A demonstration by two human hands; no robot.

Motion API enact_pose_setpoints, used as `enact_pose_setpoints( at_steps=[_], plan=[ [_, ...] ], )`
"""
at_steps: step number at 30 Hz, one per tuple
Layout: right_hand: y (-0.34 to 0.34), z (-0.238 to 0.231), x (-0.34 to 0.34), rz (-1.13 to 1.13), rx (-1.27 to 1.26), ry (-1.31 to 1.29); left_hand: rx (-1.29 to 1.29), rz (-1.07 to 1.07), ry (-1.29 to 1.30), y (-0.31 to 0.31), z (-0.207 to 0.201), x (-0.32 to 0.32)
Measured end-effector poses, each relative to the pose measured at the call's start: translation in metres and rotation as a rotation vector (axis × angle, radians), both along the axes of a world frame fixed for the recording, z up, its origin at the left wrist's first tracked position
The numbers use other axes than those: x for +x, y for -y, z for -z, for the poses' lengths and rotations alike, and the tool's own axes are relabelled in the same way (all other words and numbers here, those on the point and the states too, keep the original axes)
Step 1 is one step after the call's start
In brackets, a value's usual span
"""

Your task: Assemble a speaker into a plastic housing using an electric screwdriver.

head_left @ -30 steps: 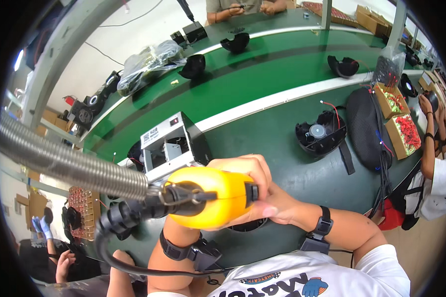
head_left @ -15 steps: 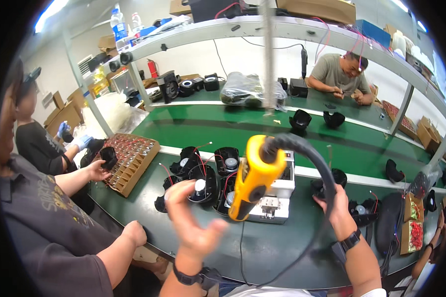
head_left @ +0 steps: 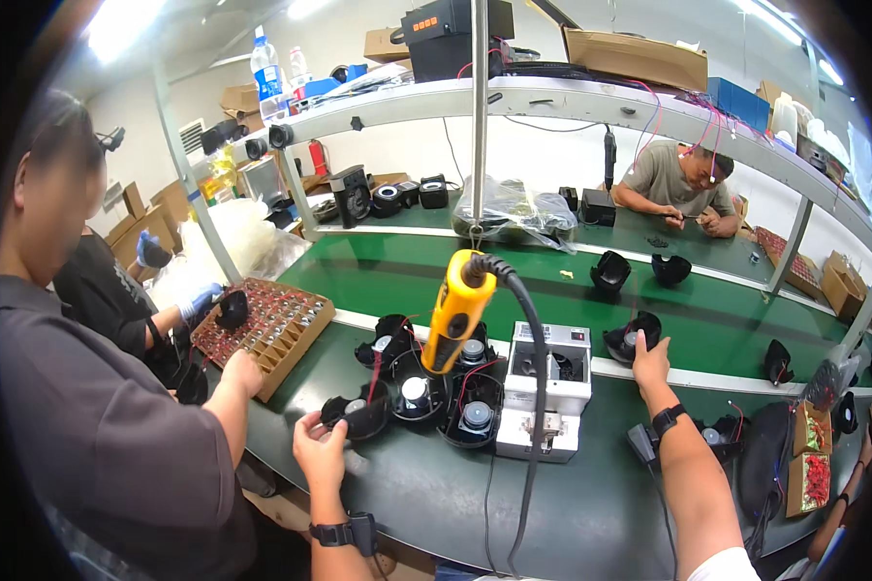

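Note:
My left hand (head_left: 319, 451) pinches the near edge of a black speaker housing (head_left: 358, 414), which has a round driver and red wires, at the left of the dark green bench. Farther forward, my right hand (head_left: 652, 362) grips another black speaker housing (head_left: 622, 341) at the near side of the green conveyor belt. Between them hangs a yellow electric screwdriver (head_left: 450, 320) with a black cable, held by neither hand. Beneath and beside it stand several more housings, one with a silver driver (head_left: 476, 416). A white screw feeder (head_left: 543, 431) sits right of these.
A co-worker at left reaches by a cardboard tray (head_left: 295, 356) of small parts. Two black shells (head_left: 610, 272) lie on the belt. At right are a housing, a long black bag-like piece (head_left: 765, 455) and boxes of red and green parts (head_left: 812, 482). A metal shelf (head_left: 388, 105) spans above.
My left hand, open and blurred before, has moved down-left and taken hold of a housing. My right hand has carried its housing forward toward the belt. The screwdriver has swung away from me.

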State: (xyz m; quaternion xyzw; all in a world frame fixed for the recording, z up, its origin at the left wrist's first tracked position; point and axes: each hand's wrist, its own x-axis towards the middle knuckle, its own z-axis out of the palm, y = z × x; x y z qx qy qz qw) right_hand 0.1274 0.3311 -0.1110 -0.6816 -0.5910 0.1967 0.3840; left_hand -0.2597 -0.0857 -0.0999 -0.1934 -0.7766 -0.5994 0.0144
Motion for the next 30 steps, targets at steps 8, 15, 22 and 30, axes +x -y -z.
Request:
enact_pose_setpoints(
  at_steps=[8, 15, 22, 30],
  plan=[
    [0.083, -0.041, 0.001, -0.179, 0.38, -0.147, 0.158, 0.242, 0.374, 0.008, 0.004, -0.006],
    [0.21, -0.066, -0.01, -0.638, 0.641, -0.267, 0.012, 0.283, 0.501, 0.0, 0.0, -0.028],
    [0.251, -0.027, -0.006, -0.662, 0.36, -0.653, 0.028, 0.333, 0.572, -0.015, -0.027, -0.012],
    [0.285, -0.019, 0.011, -0.856, -0.318, -0.698, -0.066, 0.343, 0.4, -0.002, -0.025, 0.001]
  ],
)
